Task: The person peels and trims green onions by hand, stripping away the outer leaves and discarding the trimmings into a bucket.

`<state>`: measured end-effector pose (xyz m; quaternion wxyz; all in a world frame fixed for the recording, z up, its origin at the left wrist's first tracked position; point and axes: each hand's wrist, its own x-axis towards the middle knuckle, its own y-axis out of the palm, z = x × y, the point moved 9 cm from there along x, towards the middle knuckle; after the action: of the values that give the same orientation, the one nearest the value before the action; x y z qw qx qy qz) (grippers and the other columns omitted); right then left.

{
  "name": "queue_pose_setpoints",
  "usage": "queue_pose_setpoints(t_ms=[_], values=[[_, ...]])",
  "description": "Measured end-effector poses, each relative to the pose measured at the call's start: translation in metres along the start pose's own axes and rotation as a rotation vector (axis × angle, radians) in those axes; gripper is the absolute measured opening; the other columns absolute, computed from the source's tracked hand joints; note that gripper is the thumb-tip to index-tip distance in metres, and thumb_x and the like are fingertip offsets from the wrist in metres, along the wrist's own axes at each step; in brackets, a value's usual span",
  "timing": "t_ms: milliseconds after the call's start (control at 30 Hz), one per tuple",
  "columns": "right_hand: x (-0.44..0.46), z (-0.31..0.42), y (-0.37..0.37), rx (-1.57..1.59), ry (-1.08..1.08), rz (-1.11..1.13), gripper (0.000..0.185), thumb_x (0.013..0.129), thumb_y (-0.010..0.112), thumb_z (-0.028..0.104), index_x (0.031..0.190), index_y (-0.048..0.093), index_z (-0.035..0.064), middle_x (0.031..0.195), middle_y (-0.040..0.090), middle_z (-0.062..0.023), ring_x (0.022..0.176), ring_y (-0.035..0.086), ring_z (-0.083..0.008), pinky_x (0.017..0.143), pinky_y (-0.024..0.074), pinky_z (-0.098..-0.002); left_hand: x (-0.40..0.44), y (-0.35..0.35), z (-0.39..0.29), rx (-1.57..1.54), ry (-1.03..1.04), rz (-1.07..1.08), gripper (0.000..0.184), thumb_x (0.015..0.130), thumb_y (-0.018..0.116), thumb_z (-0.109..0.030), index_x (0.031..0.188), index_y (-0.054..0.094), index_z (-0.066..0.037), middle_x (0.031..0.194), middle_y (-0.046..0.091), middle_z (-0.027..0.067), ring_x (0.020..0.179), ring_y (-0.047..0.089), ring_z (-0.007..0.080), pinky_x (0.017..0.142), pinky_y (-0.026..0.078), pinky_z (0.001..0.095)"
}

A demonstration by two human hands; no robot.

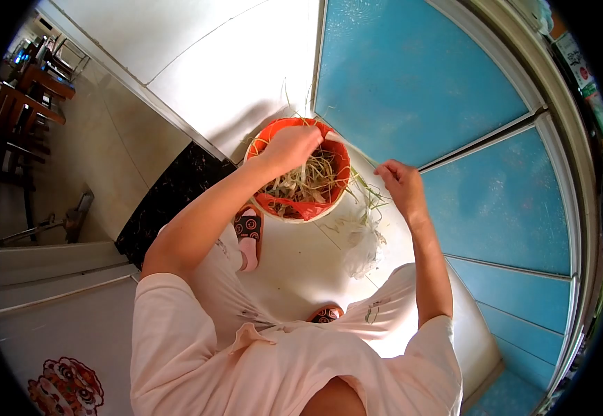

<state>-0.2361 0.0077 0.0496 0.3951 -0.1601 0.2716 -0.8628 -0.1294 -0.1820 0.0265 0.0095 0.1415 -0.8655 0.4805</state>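
Observation:
My left hand [293, 147] is over a round bin [307, 220] lined with a red plastic bag [341, 163]. Its fingers are closed, and whatever they hold is hidden from me. Dry, tangled stalks and peelings [308, 179] fill the bin, with a few thin strands poking above the rim. To the right of the bin, my right hand [401, 184] is raised with fingers pinched together; I cannot make out anything in them. Near it on the floor lie thin green stalks [369, 187] beside a crumpled clear plastic bag [362, 253].
Blue cabinet doors [412, 83] rise on the right, close to my right hand. A white wall panel [197, 62] stands behind the bin. My slippered feet [248, 232] are beside it on pale tiles. Wooden chairs [20, 114] stand farther off at left, past a black threshold [169, 197].

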Motion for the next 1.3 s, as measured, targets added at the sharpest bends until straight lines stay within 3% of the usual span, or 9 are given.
queue_pose_setpoints(t_ms=[67,233,400,533,667,967,1100,1200,1300], values=[[-0.004,-0.015,-0.003,0.084,0.051,-0.028,0.018,0.089,0.055,0.015,0.080,0.064,0.0021,0.054,0.043,0.0043,0.050,0.034,-0.0026,0.045,0.0263,-0.0206,-0.001,-0.009,0.039,-0.011,-0.097,-0.185,0.019,0.091,0.047,-0.020,0.088,0.055,-0.003,0.065,0.056,0.0180,0.069,0.057,0.0357,0.065,0.042,0.0473],[-0.003,-0.004,-0.025,0.750,0.151,-0.144,0.022,0.095,0.049,0.023,0.087,0.059,0.0045,0.054,0.038,0.0050,0.046,0.030,-0.0030,0.042,0.0206,-0.0202,-0.035,0.050,0.053,0.320,-0.350,0.452,0.026,0.086,0.055,-0.015,0.110,0.058,-0.008,0.113,0.055,0.0114,0.099,0.057,0.0294,0.078,0.048,0.0430],[0.028,0.047,-0.020,1.154,-0.022,-0.077,0.023,0.097,0.046,0.026,0.091,0.055,0.0058,0.055,0.033,0.0054,0.046,0.023,-0.0037,0.042,0.0184,-0.0209,0.004,0.013,-0.047,-0.083,0.113,0.011,0.027,0.084,0.061,-0.015,0.110,0.060,-0.006,0.088,0.064,0.0110,0.081,0.063,0.0275,0.071,0.049,0.0369],[0.045,0.079,-0.020,1.171,-0.090,-0.101,0.023,0.097,0.045,0.026,0.091,0.055,0.0054,0.055,0.034,0.0049,0.046,0.024,-0.0039,0.042,0.0192,-0.0208,-0.007,0.040,-0.090,-0.880,-0.090,0.524,0.021,0.091,0.056,-0.017,0.101,0.059,0.001,0.081,0.064,0.0040,0.059,0.058,0.0075,0.055,0.046,0.0219],[0.049,0.102,-0.060,1.144,-0.229,-0.190,0.025,0.097,0.045,0.026,0.090,0.055,0.0051,0.055,0.034,0.0046,0.046,0.024,-0.0041,0.042,0.0187,-0.0212,-0.012,0.039,-0.090,-1.079,-0.124,0.568,0.022,0.094,0.050,-0.016,0.091,0.061,0.002,0.072,0.059,0.0025,0.060,0.056,0.0090,0.057,0.046,0.0219],[-0.012,0.149,-0.130,1.130,-0.521,-0.516,0.024,0.098,0.043,0.027,0.092,0.054,0.0059,0.054,0.035,0.0037,0.047,0.024,-0.0042,0.044,0.0187,-0.0223,0.011,-0.019,-0.098,-1.606,-0.065,0.146,0.030,0.099,0.038,-0.023,0.074,0.045,-0.007,0.060,0.040,-0.0002,0.055,0.034,0.0086,0.051,0.028,0.0216],[-0.035,0.168,-0.138,1.012,-0.605,-0.534,0.022,0.098,0.043,0.026,0.094,0.053,0.0064,0.059,0.038,0.0031,0.047,0.024,-0.0041,0.044,0.0193,-0.0219,0.022,-0.023,-0.099,-1.669,-0.083,-0.043,0.029,0.098,0.043,-0.023,0.073,0.044,-0.008,0.060,0.041,-0.0004,0.053,0.034,0.0080,0.050,0.029,0.0219],[-0.084,0.175,-0.197,0.825,-0.685,-0.702,0.022,0.098,0.044,0.027,0.099,0.052,0.0067,0.064,0.038,0.0034,0.047,0.025,-0.0031,0.044,0.0194,-0.0211,0.013,0.004,-0.010,-1.695,-0.642,-0.384,0.025,0.096,0.047,-0.024,0.077,0.049,-0.008,0.056,0.039,-0.0017,0.047,0.030,0.0081,0.046,0.029,0.0236],[-0.158,0.194,-0.274,0.356,-0.727,-0.746,0.024,0.097,0.044,0.032,0.096,0.052,0.0091,0.056,0.036,0.0021,0.046,0.032,-0.0054,0.044,0.0272,-0.0214,0.026,-0.010,0.010,-0.981,-0.564,-0.177,0.029,0.093,0.051,-0.026,0.072,0.056,-0.007,0.054,0.047,-0.0009,0.047,0.039,0.0086,0.046,0.035,0.0244]])
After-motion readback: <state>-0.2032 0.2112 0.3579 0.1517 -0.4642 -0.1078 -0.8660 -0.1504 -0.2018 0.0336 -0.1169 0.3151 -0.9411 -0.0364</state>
